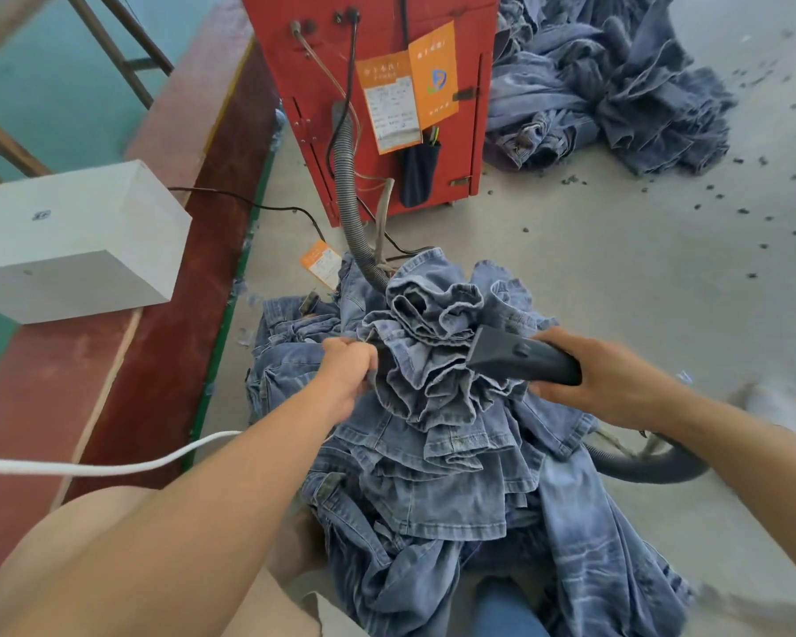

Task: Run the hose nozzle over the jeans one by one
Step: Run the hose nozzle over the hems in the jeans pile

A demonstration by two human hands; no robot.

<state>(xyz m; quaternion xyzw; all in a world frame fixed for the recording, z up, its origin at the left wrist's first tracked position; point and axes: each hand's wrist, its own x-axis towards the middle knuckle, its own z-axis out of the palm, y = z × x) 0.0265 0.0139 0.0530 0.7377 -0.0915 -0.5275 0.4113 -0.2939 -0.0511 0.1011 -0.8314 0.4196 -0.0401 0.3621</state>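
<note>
A heap of faded blue jeans [433, 452] lies on the floor in front of me, its bunched hems [437, 324] gathered upward in ruffles. My left hand [348, 367] grips the bunched denim at its left side. My right hand [589, 374] holds the dark grey hose nozzle [520, 354], whose flat mouth presses against the right side of the ruffled hems. The grey ribbed hose [348, 190] runs from the red machine down behind the heap, and another stretch of hose [649, 466] curves out under my right forearm.
A red machine cabinet [378, 62] with orange tags stands ahead. A second jeans pile [607, 85] lies at the back right, with lint scattered on the grey floor. A white box [74, 241] sits on the red ledge at left. A white cord [111, 466] crosses near my left arm.
</note>
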